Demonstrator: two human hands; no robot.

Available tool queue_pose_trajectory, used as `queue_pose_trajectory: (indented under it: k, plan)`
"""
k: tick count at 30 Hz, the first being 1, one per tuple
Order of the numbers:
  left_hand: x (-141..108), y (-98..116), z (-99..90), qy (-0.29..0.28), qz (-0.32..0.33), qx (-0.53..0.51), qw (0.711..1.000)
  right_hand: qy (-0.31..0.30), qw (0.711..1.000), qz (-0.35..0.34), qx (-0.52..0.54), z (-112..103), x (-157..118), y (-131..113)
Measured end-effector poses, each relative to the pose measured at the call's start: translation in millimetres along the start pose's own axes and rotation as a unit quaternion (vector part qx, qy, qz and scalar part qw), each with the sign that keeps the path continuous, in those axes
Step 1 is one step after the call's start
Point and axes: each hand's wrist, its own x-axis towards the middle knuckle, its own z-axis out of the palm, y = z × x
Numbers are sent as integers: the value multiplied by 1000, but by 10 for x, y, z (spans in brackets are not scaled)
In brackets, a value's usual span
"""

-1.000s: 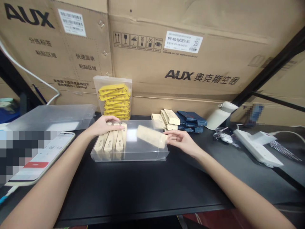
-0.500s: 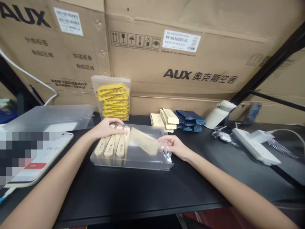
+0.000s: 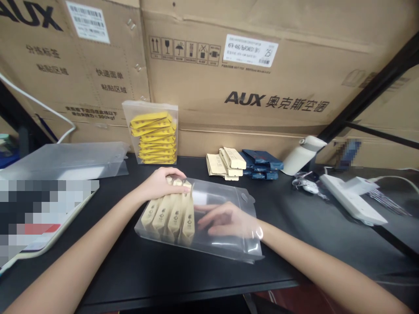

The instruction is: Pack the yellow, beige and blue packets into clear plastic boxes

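A clear plastic box lies on the black table, its open end toward the right. Several tan sachets stand in a row in its left part. My left hand rests on top of the box over the sachets' far ends and holds it down. My right hand is inside the box through the open end, fingers spread flat and pointing at the rightmost sachet, which its fingertips touch or nearly touch. It grips nothing.
A clear box of yellow sachets stands against the cardboard cartons. Loose tan sachets and dark blue sachets lie behind. An empty clear box and a phone sit left; a white power strip right.
My right hand carried a tan sachet into the box, set it beside the row and let go. The box has swung and slid toward me; my left hand stayed on it.
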Motion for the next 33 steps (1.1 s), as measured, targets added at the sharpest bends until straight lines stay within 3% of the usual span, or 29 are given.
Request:
queue_pose_trajectory:
  k: [5, 10, 12, 16, 18, 21, 27, 29, 33]
  plan:
    - [-69, 140, 71, 26, 47, 116, 992, 16, 1000, 2, -18, 9, -4, 34]
    - [-108, 241, 100, -3, 62, 162, 985, 14, 999, 1, 34, 23, 27, 44]
    - [-104, 233, 88, -5, 63, 156, 986, 59, 997, -2, 41, 7, 49, 64]
    - [-94, 170, 32, 4, 51, 146, 988, 226, 974, -12, -9, -141, 74, 144]
    - [-93, 137, -10, 6, 38, 141, 989, 306, 949, -30, -68, -260, 64, 195]
    - [-90, 99, -83, 7, 22, 139, 990, 367, 912, -71, -168, -430, 32, 266]
    - [-76, 45, -185, -2, 25, 132, 991, 504, 784, -161, -325, -629, -16, 281]
    - [-75, 36, -193, -6, 28, 127, 991, 485, 753, -188, -403, -674, -27, 254]
    - [-81, 34, -192, -6, 29, 126, 992, 353, 694, -195, -596, -766, -40, 239]
